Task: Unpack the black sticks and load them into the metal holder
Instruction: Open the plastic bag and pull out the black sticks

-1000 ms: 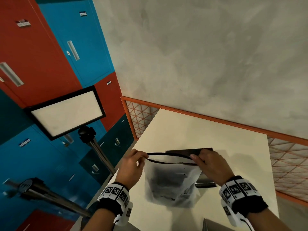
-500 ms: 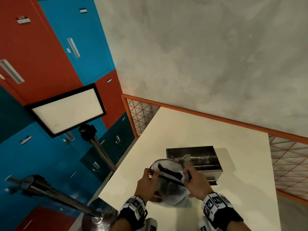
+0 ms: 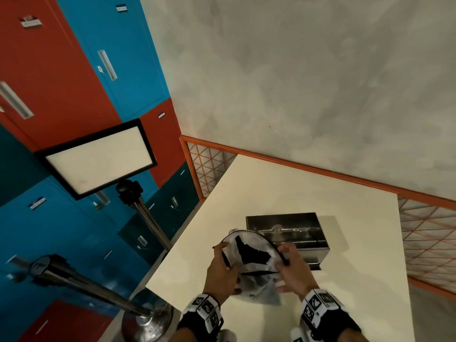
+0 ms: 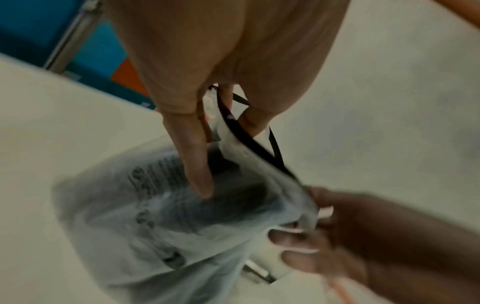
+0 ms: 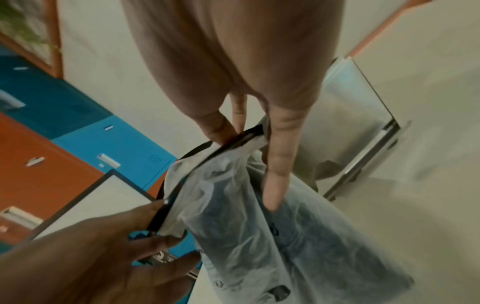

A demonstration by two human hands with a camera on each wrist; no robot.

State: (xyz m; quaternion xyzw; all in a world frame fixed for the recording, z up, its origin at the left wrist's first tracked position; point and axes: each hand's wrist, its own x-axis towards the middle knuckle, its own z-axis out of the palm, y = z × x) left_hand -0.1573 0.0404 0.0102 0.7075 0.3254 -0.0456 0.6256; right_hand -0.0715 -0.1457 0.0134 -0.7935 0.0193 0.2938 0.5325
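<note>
A frosted plastic bag (image 3: 249, 265) with a black zip rim is held above the near part of the white table (image 3: 283, 193), its mouth pulled wide. Dark sticks (image 3: 249, 253) show inside it. My left hand (image 3: 222, 270) pinches the rim on the left side, and my right hand (image 3: 291, 267) pinches it on the right. In the left wrist view the bag (image 4: 166, 222) hangs blurred below the left hand (image 4: 207, 115). In the right wrist view the right hand (image 5: 249, 131) grips the black rim of the bag (image 5: 272, 236). The metal holder (image 3: 288, 233), an open steel box, stands just behind the bag.
The table (image 3: 283, 193) ends at an orange-framed mesh rail (image 3: 431, 233) by the grey wall. To the left stand a light panel (image 3: 98, 159) on a tripod, a chrome post (image 3: 138, 314), and red and blue lockers (image 3: 74, 70).
The bag has been lowered and drawn towards me. Its mouth, stretched nearly flat a second ago, now gapes wide, and the holder behind it has come into view.
</note>
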